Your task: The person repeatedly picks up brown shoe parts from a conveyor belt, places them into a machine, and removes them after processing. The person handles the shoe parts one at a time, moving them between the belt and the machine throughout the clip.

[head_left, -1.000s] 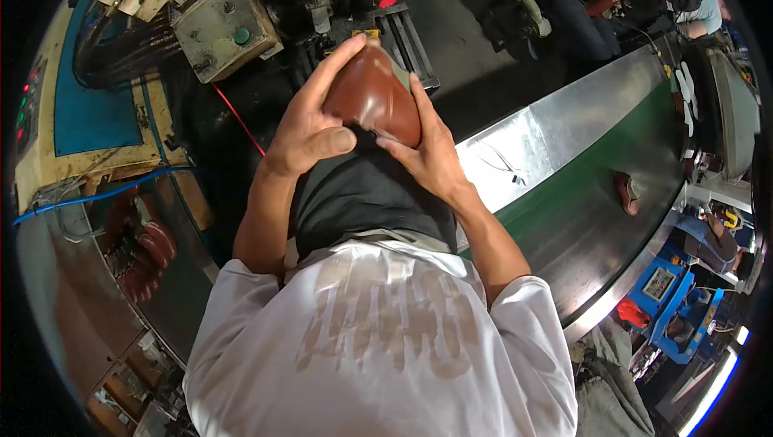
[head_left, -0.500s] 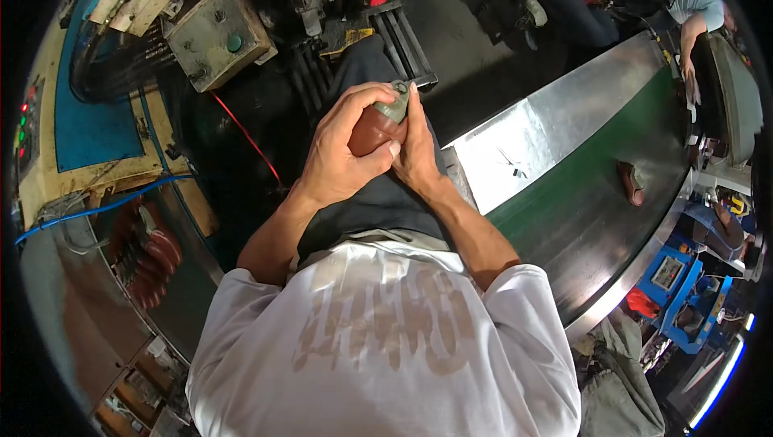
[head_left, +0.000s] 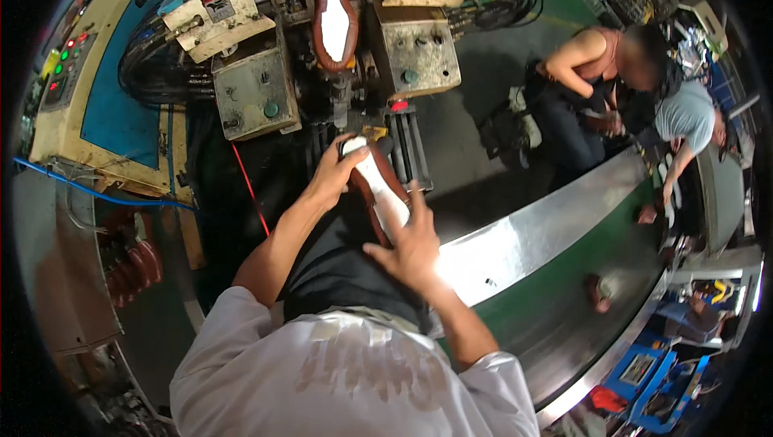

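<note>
A brown shoe upper on a last (head_left: pixel 383 165) lies sole side up above my lap, its white insole facing me. My left hand (head_left: pixel 328 174) grips its far end, with the thumb over the insole's tip and the fingers round the side. Over the near end is my right hand (head_left: pixel 416 248), fingers spread and slightly blurred, its palm at the insole; whether it presses there I cannot tell. Straight ahead, a second brown shoe upper (head_left: pixel 324 44) with a white insole sits sole up in the machine (head_left: pixel 341 103).
Grey control boxes (head_left: pixel 256 91) with green buttons flank the machine. To the right runs a green conveyor belt (head_left: pixel 531 292) with a metal edge plate (head_left: pixel 555 203) and a brown shoe (head_left: pixel 597 294) on it. More brown shoes (head_left: pixel 137 268) stand at left. Two people work at far right.
The shoe has turned from upright, heel between both hands, to sole up and lengthwise. My right hand has opened and moved nearer me. My view has tilted up, showing the machine's shoe.
</note>
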### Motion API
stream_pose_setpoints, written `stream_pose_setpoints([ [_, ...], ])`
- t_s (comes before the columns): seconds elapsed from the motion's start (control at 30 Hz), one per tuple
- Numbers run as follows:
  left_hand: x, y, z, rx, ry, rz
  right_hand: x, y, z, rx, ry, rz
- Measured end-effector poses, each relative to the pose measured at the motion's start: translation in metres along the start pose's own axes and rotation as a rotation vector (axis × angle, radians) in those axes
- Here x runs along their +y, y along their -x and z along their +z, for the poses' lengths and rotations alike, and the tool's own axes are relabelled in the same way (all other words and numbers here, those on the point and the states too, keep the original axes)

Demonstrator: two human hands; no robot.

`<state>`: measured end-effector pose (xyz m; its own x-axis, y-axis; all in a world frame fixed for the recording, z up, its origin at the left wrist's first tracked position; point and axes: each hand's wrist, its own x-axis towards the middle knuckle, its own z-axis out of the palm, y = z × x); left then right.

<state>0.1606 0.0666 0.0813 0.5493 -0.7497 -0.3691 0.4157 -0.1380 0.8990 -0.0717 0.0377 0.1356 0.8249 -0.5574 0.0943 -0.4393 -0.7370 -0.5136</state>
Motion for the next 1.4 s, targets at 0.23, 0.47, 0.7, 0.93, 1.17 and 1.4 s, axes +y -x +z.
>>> stream_pose_setpoints([
  [0.23, 0.001, -0.072, -0.048, 0.028, -0.182, 0.157, 0.039, -0.005, 0.008, -0.023, -0.082, 0.093],
  [0.47, 0.166, -0.195, -0.050, -0.120, 0.287, 0.288, 0.031, -0.103, -0.048, 0.182, 0.034, 0.046],
  [0.7, 0.177, -0.138, -0.084, -0.212, 0.344, 0.361, -0.006, -0.267, -0.063, 0.315, 0.129, -0.217],
  [0.93, 0.097, 0.010, -0.117, -0.073, 0.397, 0.394, -0.024, -0.362, -0.007, 0.317, 0.039, -0.205],
  [1.17, 0.058, 0.094, -0.135, -0.001, 0.486, 0.277, -0.036, -0.358, 0.026, 0.245, 0.045, -0.127],
  [1.4, 0.019, 0.140, -0.151, 0.013, 0.431, 0.261, -0.033, -0.338, 0.057, 0.406, 0.134, -0.377],
])
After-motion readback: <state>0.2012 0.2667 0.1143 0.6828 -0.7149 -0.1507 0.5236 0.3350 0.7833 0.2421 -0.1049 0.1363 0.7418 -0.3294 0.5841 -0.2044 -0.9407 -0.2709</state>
